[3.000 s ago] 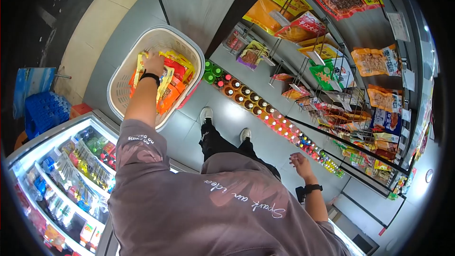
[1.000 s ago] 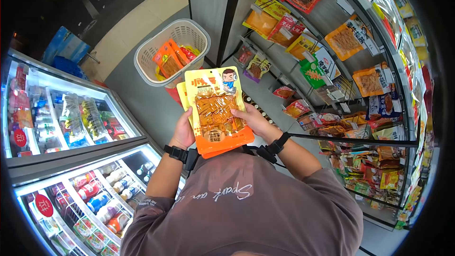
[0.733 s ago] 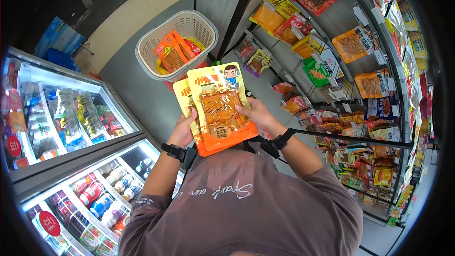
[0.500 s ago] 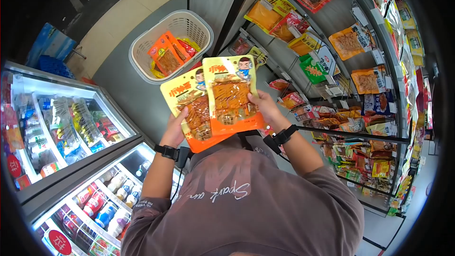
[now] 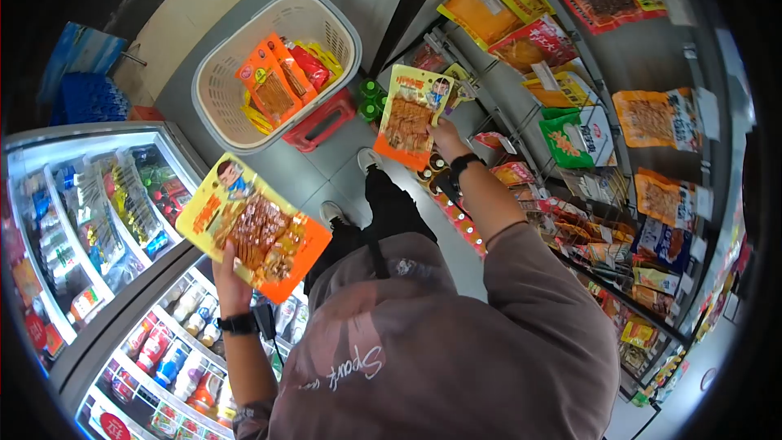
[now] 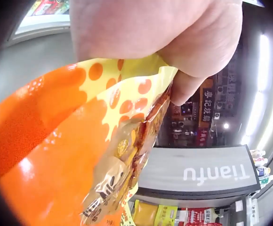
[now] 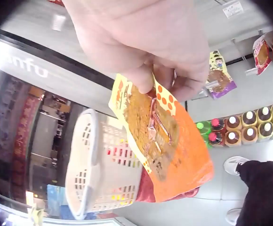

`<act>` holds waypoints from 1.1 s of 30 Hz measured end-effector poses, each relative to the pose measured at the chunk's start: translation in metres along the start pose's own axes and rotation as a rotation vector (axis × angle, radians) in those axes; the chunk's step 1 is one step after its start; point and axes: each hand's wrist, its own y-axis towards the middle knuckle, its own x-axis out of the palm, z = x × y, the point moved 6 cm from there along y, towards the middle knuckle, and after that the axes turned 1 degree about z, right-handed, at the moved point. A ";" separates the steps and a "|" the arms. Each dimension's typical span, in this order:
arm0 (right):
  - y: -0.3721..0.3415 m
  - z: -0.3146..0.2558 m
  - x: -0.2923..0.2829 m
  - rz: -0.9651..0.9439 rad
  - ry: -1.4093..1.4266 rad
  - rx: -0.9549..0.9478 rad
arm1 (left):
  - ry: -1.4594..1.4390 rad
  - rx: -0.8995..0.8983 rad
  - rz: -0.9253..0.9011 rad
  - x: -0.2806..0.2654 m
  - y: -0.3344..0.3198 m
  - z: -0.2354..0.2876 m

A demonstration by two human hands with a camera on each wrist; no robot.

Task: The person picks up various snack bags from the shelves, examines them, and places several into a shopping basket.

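Note:
My left hand (image 5: 233,283) pinches the edge of a yellow-and-orange snack bag (image 5: 259,226) over the freezer's corner. A clear window shows brown pieces inside, and a cartoon figure is printed at one end. In the left wrist view the thumb side of the hand grips the bag's yellow edge. My right hand (image 5: 448,140) grips a matching snack bag (image 5: 407,118) by its side, between the basket and the shelf rack. The right wrist view has the fingers curled round the edge of that bag (image 7: 172,153), its orange end hanging down.
A white basket (image 5: 213,106) holding orange, red and yellow packets stands on a red base (image 5: 320,121). Lit freezers (image 5: 122,273) line the left. Hanging snack bags (image 5: 562,143) fill the rack at right, with bottles (image 5: 460,224) along its foot.
One hand first reached into the basket. Then both hands held the two bags together before me. The bags have since parted, the left one swinging left, the right one rightward.

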 end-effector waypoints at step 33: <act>0.120 -0.024 0.021 0.211 0.599 -0.150 | 0.142 -0.166 0.005 0.088 -0.008 -0.044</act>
